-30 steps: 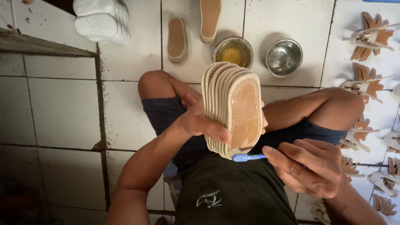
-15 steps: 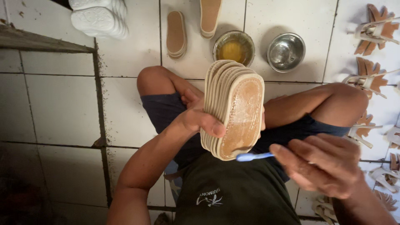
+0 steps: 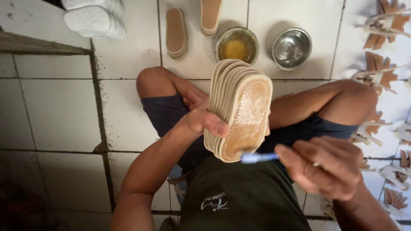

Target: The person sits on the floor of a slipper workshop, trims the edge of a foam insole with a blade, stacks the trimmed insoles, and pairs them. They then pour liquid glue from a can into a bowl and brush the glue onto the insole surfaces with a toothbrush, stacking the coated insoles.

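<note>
**Head view: a stack of insoles brushed over the lap**

Head camera looked down on a seated person on a white tiled floor (image 3: 60,111). At ten o'clock lay a pile of white soles (image 3: 96,19). The left hand (image 3: 203,119) gripped a fanned stack of tan insoles (image 3: 237,111) at centre, fingers clamped around its edge, thumb across the front. Two loose insoles (image 3: 176,33) lay at twelve o'clock, beside a bowl of yellow glue (image 3: 236,45) and an empty steel bowl (image 3: 292,48) at one o'clock. The right hand (image 3: 327,167), at four o'clock, had its fingers closed on a blue-handled brush (image 3: 259,158) touching the front insole's lower end. Sandal straps (image 3: 379,77) lined the three o'clock edge.
</note>
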A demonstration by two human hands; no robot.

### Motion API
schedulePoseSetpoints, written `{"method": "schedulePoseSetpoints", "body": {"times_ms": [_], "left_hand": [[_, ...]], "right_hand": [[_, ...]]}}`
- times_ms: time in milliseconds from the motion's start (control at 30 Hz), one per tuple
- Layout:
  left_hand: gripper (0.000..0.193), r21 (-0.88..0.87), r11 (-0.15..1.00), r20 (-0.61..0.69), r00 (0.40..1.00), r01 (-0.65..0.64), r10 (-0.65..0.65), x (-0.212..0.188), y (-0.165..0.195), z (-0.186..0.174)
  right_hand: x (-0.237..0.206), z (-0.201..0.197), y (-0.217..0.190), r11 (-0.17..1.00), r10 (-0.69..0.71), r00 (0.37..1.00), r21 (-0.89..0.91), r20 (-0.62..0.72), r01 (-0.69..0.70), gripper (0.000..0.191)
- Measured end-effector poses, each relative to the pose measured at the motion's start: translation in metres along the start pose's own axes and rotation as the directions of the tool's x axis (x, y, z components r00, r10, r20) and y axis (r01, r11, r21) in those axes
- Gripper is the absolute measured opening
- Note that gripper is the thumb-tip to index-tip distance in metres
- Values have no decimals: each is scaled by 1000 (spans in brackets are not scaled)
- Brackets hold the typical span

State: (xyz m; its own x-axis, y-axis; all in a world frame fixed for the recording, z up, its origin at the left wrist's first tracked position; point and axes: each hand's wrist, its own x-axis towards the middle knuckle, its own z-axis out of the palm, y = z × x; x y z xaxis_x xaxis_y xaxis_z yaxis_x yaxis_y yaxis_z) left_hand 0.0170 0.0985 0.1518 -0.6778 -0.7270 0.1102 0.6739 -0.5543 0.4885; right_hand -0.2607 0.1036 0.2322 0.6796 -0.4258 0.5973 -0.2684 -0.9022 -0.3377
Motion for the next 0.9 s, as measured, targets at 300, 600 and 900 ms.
{"method": "schedulePoseSetpoints", "body": {"times_ms": [300,600,900], "left_hand": [[77,-44,997,-35,997,-65,64,8,3,-20],[62,99,994,-183,981,-53,71,37,11,-76],[82,240,967,8,997,-81,82,78,42,-47]], "right_hand": [[1,0,10,996,30,998,-81,-47,-34,23],[22,-30,19,970,104,992,-211,-69,-117,29],[33,-56,22,945,161,947,-234,-277,-229,26]]}}
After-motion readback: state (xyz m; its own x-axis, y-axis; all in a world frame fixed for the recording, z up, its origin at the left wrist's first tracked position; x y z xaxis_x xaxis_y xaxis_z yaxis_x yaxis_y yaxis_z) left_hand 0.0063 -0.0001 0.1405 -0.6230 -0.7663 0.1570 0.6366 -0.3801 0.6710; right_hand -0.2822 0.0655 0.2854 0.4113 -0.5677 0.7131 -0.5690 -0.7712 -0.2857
